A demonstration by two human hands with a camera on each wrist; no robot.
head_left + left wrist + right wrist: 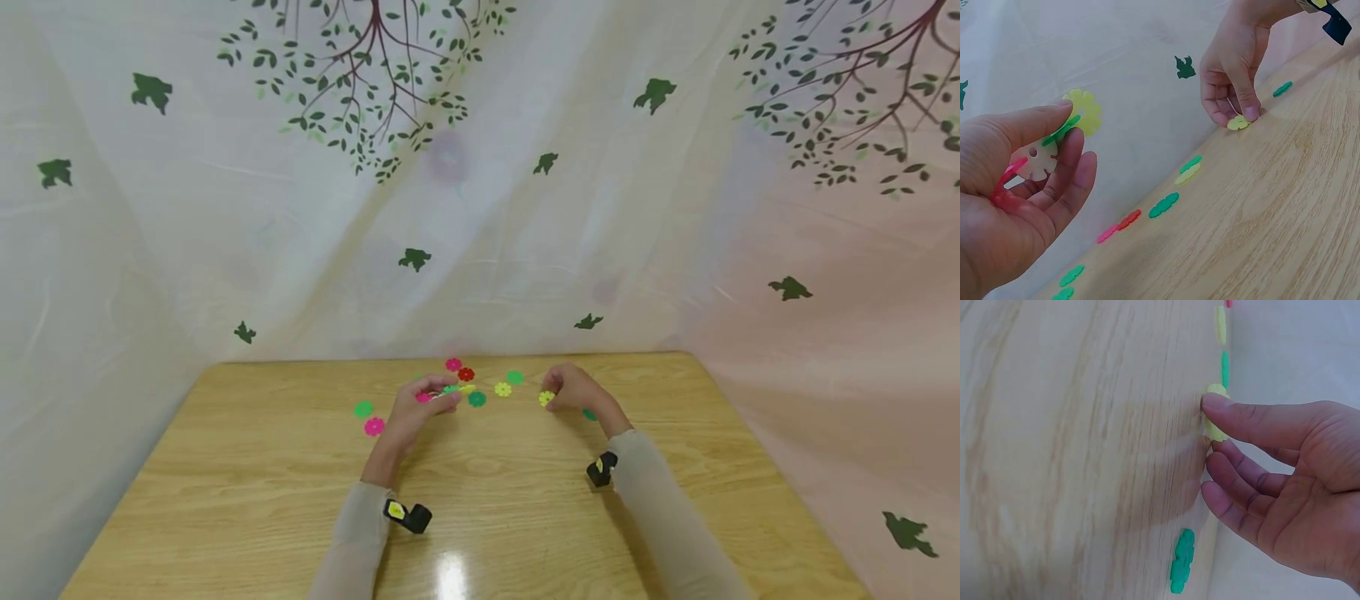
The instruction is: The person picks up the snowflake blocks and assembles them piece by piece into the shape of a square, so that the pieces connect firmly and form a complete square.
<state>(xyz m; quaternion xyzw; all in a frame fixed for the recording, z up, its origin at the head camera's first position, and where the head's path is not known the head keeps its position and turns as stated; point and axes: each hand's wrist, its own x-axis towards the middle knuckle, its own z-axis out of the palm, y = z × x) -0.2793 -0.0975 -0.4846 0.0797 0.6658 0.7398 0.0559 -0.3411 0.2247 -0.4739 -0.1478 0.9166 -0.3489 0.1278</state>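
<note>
Pinching a linked disc chain point(1041, 164) with my left hand point(408, 410), I clamp a yellow disc point(547, 399) in my right hand point(576, 388).

Near the middle of the wooden table's point(510, 492) far edge I see a pink flower point(453, 364), a red flower point(466, 374), a dark green flower point(477, 399), a yellow flower point(502, 389) and a light green flower point(514, 377). Toward the left edge lie a green disc point(363, 409) and a magenta flower point(374, 427); toward the right, a teal piece point(590, 414).

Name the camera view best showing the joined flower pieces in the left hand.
The left wrist view: the joined flower pieces look large there, their yellow, green, whitish and pink distinct. The head view shows them small, partly hidden by the left hand; the right wrist view misses them.
</note>
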